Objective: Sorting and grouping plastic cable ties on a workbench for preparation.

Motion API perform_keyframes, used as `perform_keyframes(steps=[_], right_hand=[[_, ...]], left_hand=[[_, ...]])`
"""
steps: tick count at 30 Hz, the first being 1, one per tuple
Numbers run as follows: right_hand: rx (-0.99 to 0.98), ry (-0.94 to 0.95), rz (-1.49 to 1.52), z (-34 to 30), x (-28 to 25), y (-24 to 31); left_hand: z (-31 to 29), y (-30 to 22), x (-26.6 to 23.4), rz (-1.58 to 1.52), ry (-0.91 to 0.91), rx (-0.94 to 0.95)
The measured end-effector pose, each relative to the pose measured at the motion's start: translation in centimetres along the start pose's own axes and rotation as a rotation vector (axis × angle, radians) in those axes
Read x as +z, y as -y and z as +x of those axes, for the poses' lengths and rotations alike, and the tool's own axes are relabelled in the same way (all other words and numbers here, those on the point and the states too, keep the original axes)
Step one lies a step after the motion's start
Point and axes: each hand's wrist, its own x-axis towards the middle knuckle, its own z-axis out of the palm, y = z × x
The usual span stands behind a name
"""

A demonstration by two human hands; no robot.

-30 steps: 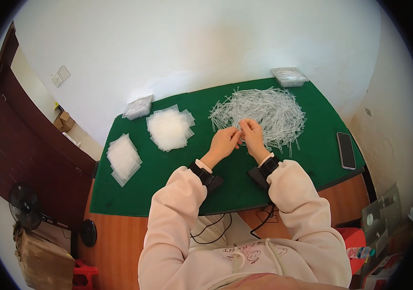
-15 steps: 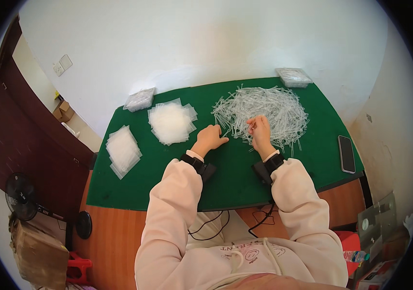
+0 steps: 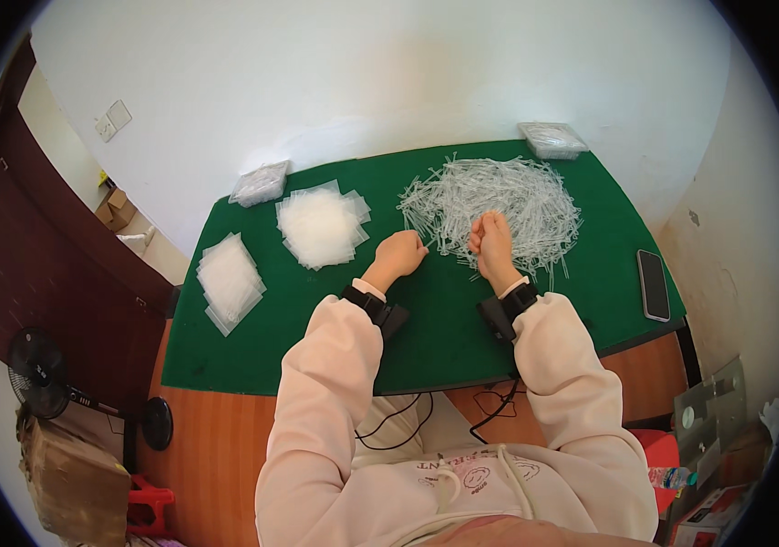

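A large heap of thin clear plastic sticks (image 3: 521, 196) spreads over the right half of the green-covered table (image 3: 316, 346). At the heap's near left edge, my left hand (image 3: 397, 257) is closed in a pinch, with a clear plastic stick seemingly at its fingertips. My right hand (image 3: 494, 248) hovers at the heap's near side, its fingers curled together; what they hold, if anything, is too small to make out. Left of my left hand lies a fanned pile of clear flat bags (image 3: 324, 226). A smaller pile of similar bags (image 3: 230, 281) lies farther left.
Clear packed boxes stand at the back left (image 3: 260, 184) and back right (image 3: 553, 141) against the wall. A phone (image 3: 653, 284) lies at the table's right edge. Dark cables (image 3: 407, 438) hang below the front edge. A black fan (image 3: 38, 369) stands at left.
My left hand's fingers have drawn together from a more spread pose. My right hand has stayed by the heap, its fingers curled a little more.
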Motion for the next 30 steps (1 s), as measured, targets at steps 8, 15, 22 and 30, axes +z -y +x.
perform_keyframes(steps=[8, 15, 22, 30], right_hand=[[0.050, 0.131, -0.130, -1.2, 1.6, -0.3], [-0.028, 0.262, -0.186, -2.1, 1.4, 0.5], [-0.025, 0.290, -0.232, -2.0, 1.9, 0.7], [0.034, 0.112, -0.067, -1.3, 1.1, 0.2]], left_hand=[[0.0, -2.9, -0.4, -0.576, -0.338, 0.258], [-0.5, -5.3, 0.3, -0.517, -0.327, 0.308], [-0.9, -5.7, -0.1, -0.526, -0.347, 0.289], [-0.3, -4.4, -0.6, -0.353, -0.238, 0.233]])
